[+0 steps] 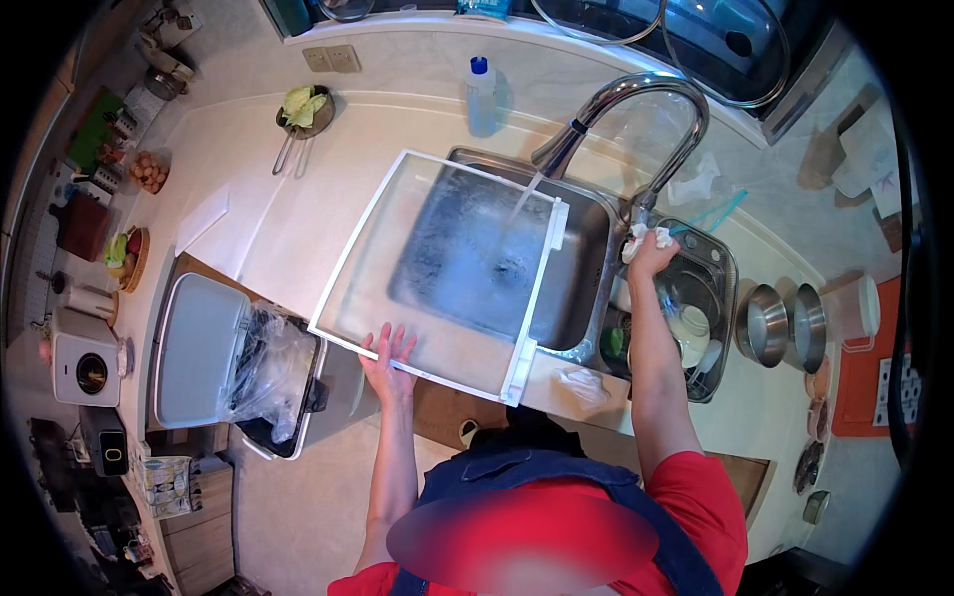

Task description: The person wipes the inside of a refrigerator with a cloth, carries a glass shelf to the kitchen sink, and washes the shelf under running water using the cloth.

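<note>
A glass refrigerator shelf with a white frame (356,246) lies tilted across the stainless-steel sink (589,287), its left part over the counter. My left hand (390,365) grips the shelf's near edge, fingers spread on the glass and the thumb out of sight. Water runs from the chrome faucet (656,82) onto the glass. At the faucet's base, my right hand (652,253) holds a crumpled white cloth (635,240). Another crumpled white cloth (583,387) rests on the counter's front edge, right of the shelf.
A dish basket (727,298) with dishes adjoins the sink on the right, beside two metal bowls (764,325). Behind the sink stands a blue-capped bottle (481,100). A small pot (317,119) holding leaves sits back left. An open bin (201,350) is at left.
</note>
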`<state>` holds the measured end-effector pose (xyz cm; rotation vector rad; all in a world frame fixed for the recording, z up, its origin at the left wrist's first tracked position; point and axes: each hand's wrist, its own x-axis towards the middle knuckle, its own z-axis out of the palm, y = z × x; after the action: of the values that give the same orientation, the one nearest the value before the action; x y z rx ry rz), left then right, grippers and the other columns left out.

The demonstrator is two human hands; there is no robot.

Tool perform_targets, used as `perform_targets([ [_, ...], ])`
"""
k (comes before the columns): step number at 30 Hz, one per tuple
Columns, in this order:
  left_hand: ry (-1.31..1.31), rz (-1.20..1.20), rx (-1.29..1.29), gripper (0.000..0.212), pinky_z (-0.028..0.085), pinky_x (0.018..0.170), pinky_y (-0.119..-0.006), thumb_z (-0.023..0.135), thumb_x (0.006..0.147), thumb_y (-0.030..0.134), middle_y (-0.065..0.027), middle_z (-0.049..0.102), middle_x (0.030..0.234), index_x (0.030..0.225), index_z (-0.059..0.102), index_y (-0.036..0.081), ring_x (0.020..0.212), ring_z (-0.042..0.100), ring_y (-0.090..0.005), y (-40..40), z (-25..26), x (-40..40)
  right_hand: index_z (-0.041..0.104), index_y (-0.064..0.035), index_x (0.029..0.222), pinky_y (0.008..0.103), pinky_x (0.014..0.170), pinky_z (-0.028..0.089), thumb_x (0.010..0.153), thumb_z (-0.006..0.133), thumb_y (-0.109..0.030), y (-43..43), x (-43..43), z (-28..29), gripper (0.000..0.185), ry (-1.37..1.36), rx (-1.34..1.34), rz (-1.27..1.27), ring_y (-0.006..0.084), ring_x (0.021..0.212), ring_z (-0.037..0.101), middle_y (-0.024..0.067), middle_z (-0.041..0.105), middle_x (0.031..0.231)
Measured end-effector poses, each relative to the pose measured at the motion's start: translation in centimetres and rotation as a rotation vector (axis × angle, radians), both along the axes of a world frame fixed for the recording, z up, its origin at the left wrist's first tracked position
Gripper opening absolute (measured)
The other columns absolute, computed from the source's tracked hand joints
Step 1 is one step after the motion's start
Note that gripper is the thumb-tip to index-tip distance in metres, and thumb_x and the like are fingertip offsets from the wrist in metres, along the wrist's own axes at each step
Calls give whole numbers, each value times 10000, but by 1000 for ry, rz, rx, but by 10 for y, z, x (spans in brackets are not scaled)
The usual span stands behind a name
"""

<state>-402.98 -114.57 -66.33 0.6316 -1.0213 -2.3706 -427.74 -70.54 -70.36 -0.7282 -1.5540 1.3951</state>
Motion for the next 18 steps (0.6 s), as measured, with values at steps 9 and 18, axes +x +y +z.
perform_targets([
  [9, 3, -19, 1, 511, 451, 843, -558, 518, 862, 61, -201, 405, 1222, 1264, 212, 142, 1088, 473, -368, -3, 2, 4, 359, 6, 1186, 356, 841, 426, 700, 616, -57, -58, 40, 45, 554, 12, -219, -13, 265, 920, 553, 170, 515, 1092],
  [18, -12, -87, 54, 631, 440, 852, -572, 539, 836, 26, -208, 432, 1210, 1313, 159, 191, 1113, 463, -360, -7, -2, 6, 275, -48, 1354, 281, 891, 358, 717, 631, -177, -106, 32, 173, 741, -120, 145, 1001, 174, 1039, 463, 110, 494, 1157],
])
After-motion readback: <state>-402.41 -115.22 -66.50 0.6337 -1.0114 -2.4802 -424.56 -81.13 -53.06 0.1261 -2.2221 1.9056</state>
